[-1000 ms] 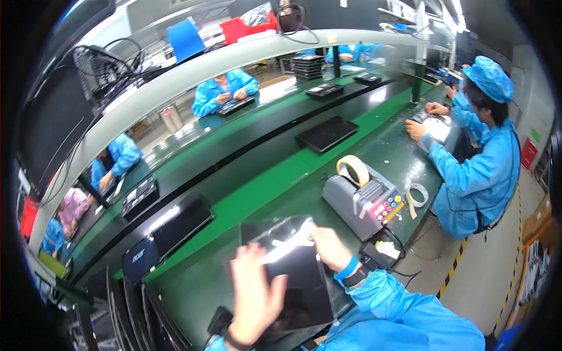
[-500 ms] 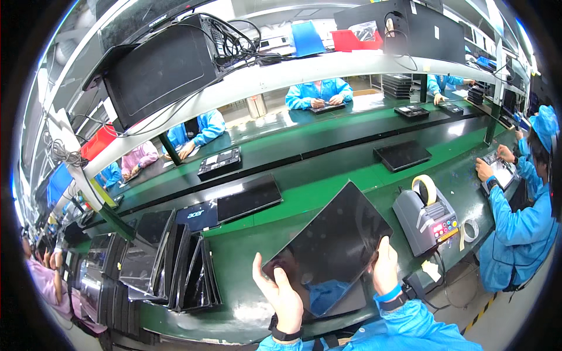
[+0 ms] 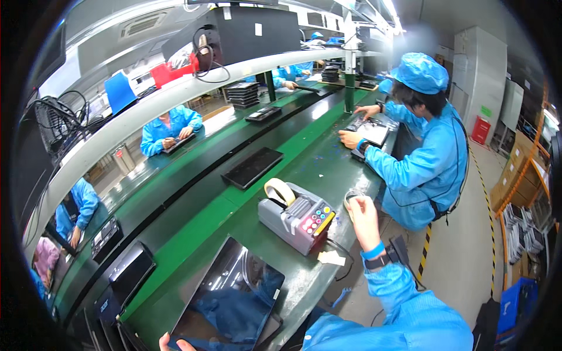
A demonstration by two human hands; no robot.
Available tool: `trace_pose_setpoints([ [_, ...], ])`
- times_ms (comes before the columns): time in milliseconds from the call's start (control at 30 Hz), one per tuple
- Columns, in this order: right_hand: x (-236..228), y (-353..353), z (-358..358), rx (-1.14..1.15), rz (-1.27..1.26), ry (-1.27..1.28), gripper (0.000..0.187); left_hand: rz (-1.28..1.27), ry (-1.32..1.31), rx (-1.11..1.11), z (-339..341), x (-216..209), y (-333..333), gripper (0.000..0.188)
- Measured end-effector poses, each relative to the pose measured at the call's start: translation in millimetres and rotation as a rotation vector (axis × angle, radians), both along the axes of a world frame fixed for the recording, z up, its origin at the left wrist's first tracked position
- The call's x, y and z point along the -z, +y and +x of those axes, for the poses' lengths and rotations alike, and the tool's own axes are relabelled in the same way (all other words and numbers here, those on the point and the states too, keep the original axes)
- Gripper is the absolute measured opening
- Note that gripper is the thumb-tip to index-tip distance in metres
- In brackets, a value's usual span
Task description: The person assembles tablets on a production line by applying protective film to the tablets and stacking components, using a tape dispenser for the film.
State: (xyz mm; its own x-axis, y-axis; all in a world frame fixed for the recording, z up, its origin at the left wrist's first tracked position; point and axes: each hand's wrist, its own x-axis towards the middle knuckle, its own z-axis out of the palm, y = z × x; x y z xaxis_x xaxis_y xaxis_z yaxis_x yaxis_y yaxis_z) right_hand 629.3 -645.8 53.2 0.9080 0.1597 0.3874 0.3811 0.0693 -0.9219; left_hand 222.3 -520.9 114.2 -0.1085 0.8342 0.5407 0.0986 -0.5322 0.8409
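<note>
A black glossy laptop screen panel (image 3: 234,292) is tilted in front of me, blue reflections on its face. My left hand (image 3: 175,344) grips its near left corner; only the fingertips show at the lower edge. Off to the right, my right hand (image 3: 364,219) is closed with its fingertips on a narrow roll of tape (image 3: 353,193) at the bench edge. Between the panel and that roll stands a grey tape dispenser (image 3: 295,216) with a yellowish roll and coloured buttons.
Another black panel (image 3: 253,167) lies on the green bench (image 3: 193,257). A co-worker in blue (image 3: 418,152) sits at the right, working on a device. Further panels (image 3: 132,272) lie at the left. A cable hangs beside the dispenser.
My view has turned right. My right hand has let go of the panel and reached right to the tape roll. My left hand keeps hold of the panel, now lower in view.
</note>
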Motion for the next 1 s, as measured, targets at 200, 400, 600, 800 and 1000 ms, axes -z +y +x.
trace_pose_setpoints([
  [200,11,21,-1,-0.298,-0.013,0.138,0.032,-0.009,-0.078,-0.011,4,6,2,0.032],
  [400,6,34,4,-0.419,0.009,0.31,0.032,-0.033,0.026,-0.037,1,6,0,0.033],
  [600,52,17,-27,-0.076,0.255,0.421,0.036,-0.07,-0.063,0.017,8,9,9,0.03],
  [800,17,26,-74,-0.303,0.097,0.523,0.026,-0.216,-0.085,-0.006,12,4,3,0.028],
  [1000,-26,8,-82,-0.295,0.096,0.239,0.011,-0.24,-0.328,0.268,9,22,14,0.028],
])
